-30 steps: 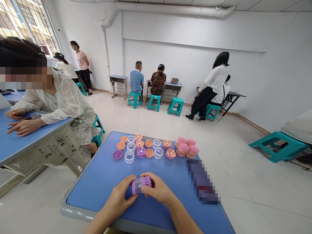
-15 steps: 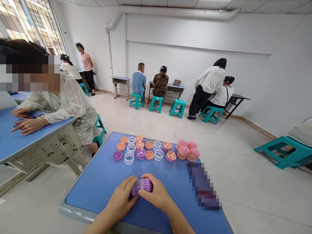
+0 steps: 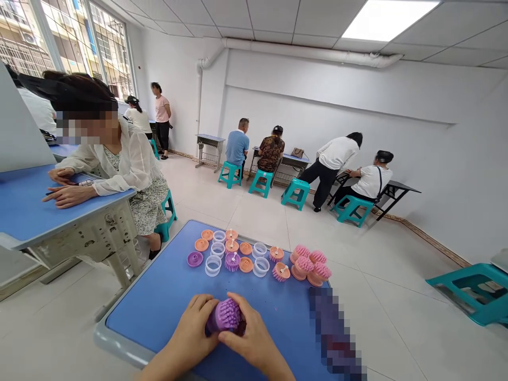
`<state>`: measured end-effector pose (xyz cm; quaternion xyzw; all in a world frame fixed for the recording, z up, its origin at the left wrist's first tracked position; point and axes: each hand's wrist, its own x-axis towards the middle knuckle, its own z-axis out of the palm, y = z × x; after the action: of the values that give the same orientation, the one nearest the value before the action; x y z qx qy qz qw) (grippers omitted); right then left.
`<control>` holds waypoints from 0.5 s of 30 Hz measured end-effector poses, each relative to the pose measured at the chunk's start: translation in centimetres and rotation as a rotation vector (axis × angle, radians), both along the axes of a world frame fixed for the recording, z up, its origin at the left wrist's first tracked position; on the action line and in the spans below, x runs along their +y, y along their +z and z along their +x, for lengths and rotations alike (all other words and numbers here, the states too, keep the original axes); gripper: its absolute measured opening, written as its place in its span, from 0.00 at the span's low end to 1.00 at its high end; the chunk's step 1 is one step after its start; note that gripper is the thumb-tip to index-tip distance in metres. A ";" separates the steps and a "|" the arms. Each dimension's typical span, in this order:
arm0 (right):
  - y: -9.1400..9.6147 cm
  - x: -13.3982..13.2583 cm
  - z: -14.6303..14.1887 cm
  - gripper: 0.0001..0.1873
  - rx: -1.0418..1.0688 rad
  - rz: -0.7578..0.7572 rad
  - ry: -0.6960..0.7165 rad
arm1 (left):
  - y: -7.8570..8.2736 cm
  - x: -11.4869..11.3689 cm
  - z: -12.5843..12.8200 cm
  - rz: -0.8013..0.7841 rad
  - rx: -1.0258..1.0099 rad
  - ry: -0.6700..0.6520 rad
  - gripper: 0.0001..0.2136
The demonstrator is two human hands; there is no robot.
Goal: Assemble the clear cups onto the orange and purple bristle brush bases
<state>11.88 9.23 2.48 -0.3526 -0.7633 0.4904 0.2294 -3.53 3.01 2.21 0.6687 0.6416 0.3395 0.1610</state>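
As left fingers (image 3: pixel 205 307) grip the purple brush (image 3: pixel 228 315) — base hidden — right fingers (image 3: pixel 242 306) curve half-open round it, contact unclear.

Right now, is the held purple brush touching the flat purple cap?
Apart: the head view shows blue desktop between the held brush and flat purple cap.

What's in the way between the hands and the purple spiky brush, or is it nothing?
Nothing visible. The left hand holds the purple brush, and the right hand curves around its bristles. The clear rings and orange discs sit farther back on the blue desk, not in between.
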 end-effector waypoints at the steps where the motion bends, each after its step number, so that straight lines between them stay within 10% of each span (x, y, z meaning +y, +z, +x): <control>1: -0.2 0.0 0.0 0.37 0.048 -0.043 0.019 | 0.2 0.0 -0.2 -0.009 -0.032 0.001 0.19; 8: -1.2 0.5 0.2 0.26 0.227 -0.065 -0.094 | 1.9 1.9 -4.9 0.052 -0.250 0.096 0.16; 15: -1.1 0.6 -0.2 0.19 0.168 -0.044 -0.122 | 3.6 10.3 -12.9 -0.028 -0.086 0.499 0.20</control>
<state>11.73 9.82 1.39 -0.3608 -0.7075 0.5201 0.3143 -16.43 13.28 5.81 0.4724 0.7840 0.3879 0.1084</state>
